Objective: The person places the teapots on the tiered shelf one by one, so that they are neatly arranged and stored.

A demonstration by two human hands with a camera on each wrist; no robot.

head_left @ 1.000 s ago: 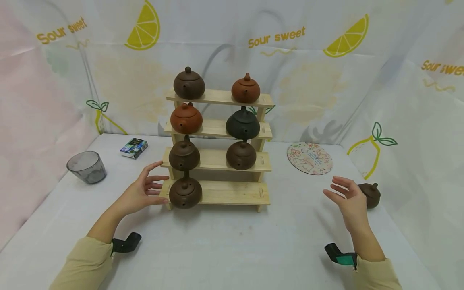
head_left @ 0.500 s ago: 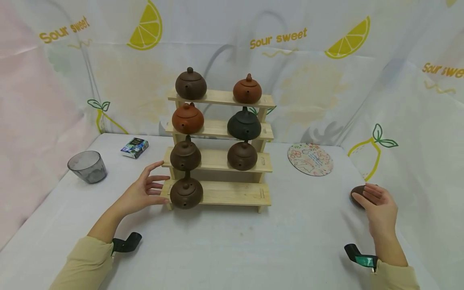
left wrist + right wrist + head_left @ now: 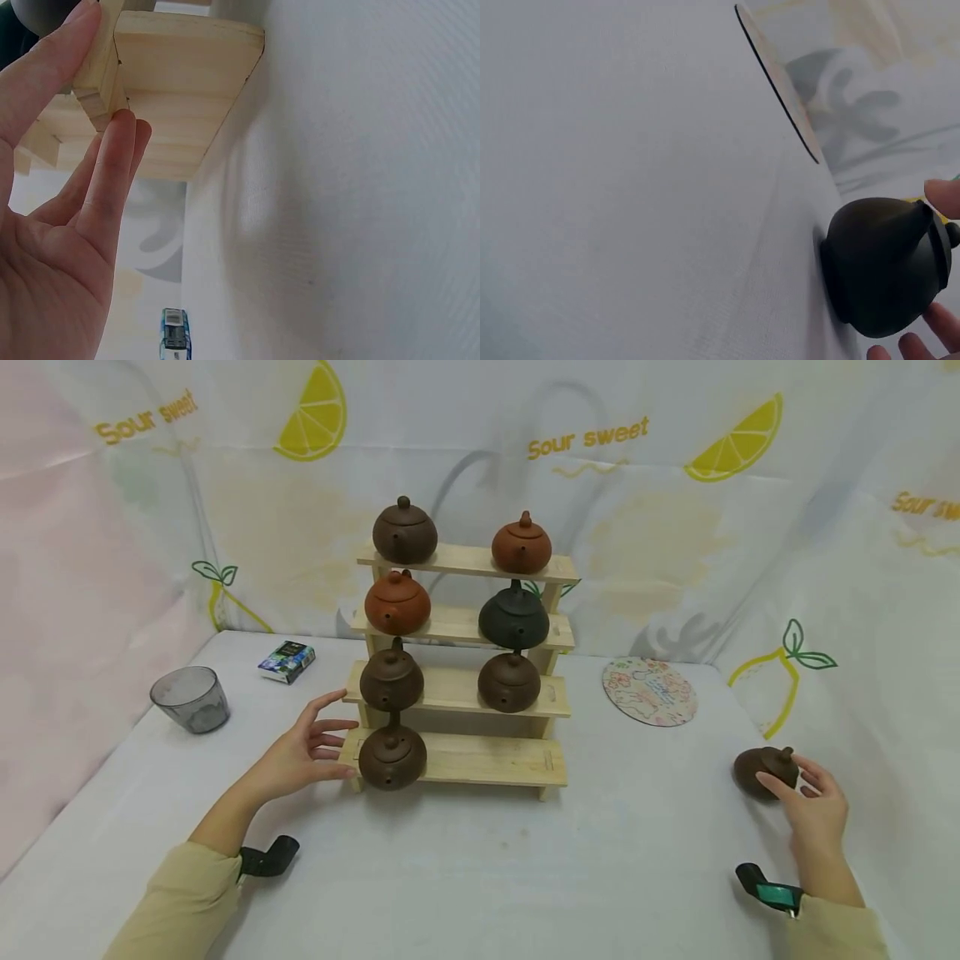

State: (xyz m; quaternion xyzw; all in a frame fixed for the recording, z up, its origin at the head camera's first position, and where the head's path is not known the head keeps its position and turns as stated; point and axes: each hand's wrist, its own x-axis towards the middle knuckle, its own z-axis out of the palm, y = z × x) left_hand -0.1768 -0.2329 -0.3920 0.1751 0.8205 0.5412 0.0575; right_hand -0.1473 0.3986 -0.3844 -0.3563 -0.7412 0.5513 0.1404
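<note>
At the left end of the wooden tiered stand [image 3: 491, 758], my left hand [image 3: 303, 760] holds a shelf board's end, thumb on one face and fingers on the other [image 3: 112, 172]. A dark brown teapot [image 3: 393, 758] sits by that thumb on the lowest shelf. My right hand [image 3: 819, 806] is spread around a small brown teapot [image 3: 757, 770] standing on the table at the far right. In the right wrist view, the thumb is near this teapot's spout and a fingertip is at its opposite side; the palm is out of view.
Several teapots in brown, orange [image 3: 397, 603] and dark green [image 3: 514, 617] stand on the upper shelves. A grey glass cup [image 3: 191, 700] and a small patterned box [image 3: 287, 662] are at the left. A round printed mat [image 3: 649, 692] lies at the back right.
My right hand has moved right to the small brown teapot, thumb in front of it and fingers behind. The teapot has stayed in place. My left hand has kept its hold.
</note>
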